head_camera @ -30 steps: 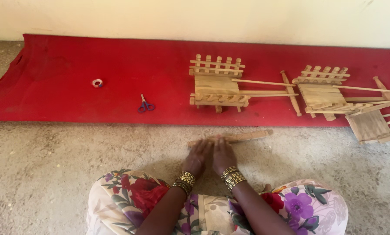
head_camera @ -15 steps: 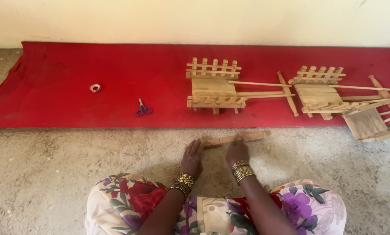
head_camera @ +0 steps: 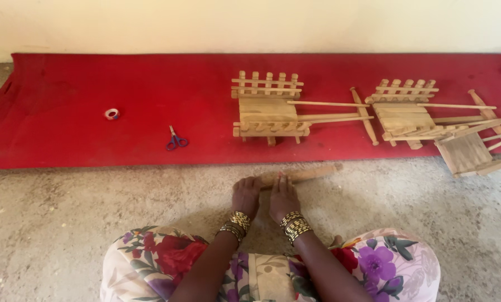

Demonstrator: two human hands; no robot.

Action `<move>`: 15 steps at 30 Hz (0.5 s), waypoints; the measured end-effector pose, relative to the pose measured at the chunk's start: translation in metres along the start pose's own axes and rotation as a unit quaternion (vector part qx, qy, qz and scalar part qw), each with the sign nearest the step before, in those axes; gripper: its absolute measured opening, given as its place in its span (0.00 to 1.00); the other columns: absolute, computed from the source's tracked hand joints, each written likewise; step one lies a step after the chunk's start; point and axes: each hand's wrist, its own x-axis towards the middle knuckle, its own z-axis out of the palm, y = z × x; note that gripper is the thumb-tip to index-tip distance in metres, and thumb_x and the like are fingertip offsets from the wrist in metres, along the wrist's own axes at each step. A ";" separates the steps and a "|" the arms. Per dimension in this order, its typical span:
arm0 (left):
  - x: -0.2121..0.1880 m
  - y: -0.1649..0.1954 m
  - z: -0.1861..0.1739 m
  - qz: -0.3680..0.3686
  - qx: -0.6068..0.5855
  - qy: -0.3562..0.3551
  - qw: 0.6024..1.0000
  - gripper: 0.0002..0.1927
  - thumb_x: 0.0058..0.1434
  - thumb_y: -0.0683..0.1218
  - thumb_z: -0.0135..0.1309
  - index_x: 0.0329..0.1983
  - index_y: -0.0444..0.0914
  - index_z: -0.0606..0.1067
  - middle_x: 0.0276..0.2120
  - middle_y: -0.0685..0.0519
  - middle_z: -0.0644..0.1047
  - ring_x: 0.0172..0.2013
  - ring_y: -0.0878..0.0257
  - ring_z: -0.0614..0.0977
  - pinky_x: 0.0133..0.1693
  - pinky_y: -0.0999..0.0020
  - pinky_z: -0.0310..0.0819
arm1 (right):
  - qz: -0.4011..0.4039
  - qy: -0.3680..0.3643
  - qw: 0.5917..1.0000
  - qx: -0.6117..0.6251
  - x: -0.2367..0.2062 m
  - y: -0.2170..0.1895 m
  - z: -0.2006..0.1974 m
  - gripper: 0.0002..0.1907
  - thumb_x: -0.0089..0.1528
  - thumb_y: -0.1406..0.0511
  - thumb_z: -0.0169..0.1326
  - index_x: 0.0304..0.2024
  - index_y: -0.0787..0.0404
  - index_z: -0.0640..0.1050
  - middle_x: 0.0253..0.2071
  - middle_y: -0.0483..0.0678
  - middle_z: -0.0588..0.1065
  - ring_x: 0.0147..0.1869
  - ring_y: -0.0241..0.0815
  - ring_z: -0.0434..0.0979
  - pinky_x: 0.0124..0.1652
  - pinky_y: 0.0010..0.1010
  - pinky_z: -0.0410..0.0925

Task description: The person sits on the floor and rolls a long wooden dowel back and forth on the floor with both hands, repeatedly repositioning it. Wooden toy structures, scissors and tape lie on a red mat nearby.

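1. Left hand [head_camera: 246, 193] and right hand [head_camera: 284, 197] lie flat, fingers spread open on a wooden stick [head_camera: 303, 174], pressing it to the concrete floor, not gripping.
2. Risk: uneven push w/ flat palms (no real hold), so the stick may roll off twd the red mat [head_camera: 93, 84].

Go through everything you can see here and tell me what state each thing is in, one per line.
Left hand: palm down on the wooden stick.
Right hand: palm down on the same stick.
Wooden stick: lying flat on the concrete floor.
Scissors: closed, on the red mat.
Tape roll: lying flat.
Wooden carts: assembled, upright.
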 end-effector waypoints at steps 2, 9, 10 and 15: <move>0.003 -0.002 -0.005 0.003 0.025 -0.020 0.999 0.20 0.54 0.36 0.53 0.51 0.40 0.72 0.46 0.48 0.73 0.50 0.51 0.74 0.52 0.53 0.68 | 0.006 0.011 1.000 0.019 -0.002 0.003 -0.006 0.39 0.64 0.69 0.42 0.74 0.70 0.44 0.78 0.60 0.41 0.82 0.57 0.39 0.74 0.44 0.43; 0.005 0.000 -0.037 0.045 0.030 0.028 0.998 0.13 0.56 0.39 0.55 0.45 0.41 0.72 0.41 0.50 0.72 0.44 0.52 0.74 0.45 0.54 0.67 | 0.054 0.010 0.998 0.021 0.000 0.012 -0.015 0.40 0.63 0.65 0.46 0.73 0.70 0.48 0.77 0.62 0.47 0.80 0.60 0.46 0.74 0.45 0.46; 0.001 0.000 -0.041 0.046 -0.005 0.029 0.999 0.13 0.55 0.42 0.57 0.44 0.41 0.72 0.41 0.49 0.72 0.44 0.51 0.74 0.44 0.53 0.67 | 0.048 0.010 0.999 0.007 -0.001 0.009 -0.014 0.39 0.62 0.65 0.47 0.72 0.72 0.49 0.76 0.63 0.48 0.79 0.61 0.46 0.74 0.45 0.46; -0.011 0.003 -0.046 0.047 -0.053 0.047 0.996 0.15 0.54 0.37 0.54 0.45 0.44 0.73 0.43 0.50 0.74 0.47 0.52 0.74 0.47 0.54 0.68 | -0.023 0.014 0.999 0.023 -0.013 -0.015 -0.009 0.37 0.64 0.68 0.44 0.73 0.73 0.48 0.76 0.67 0.47 0.80 0.63 0.45 0.74 0.46 0.46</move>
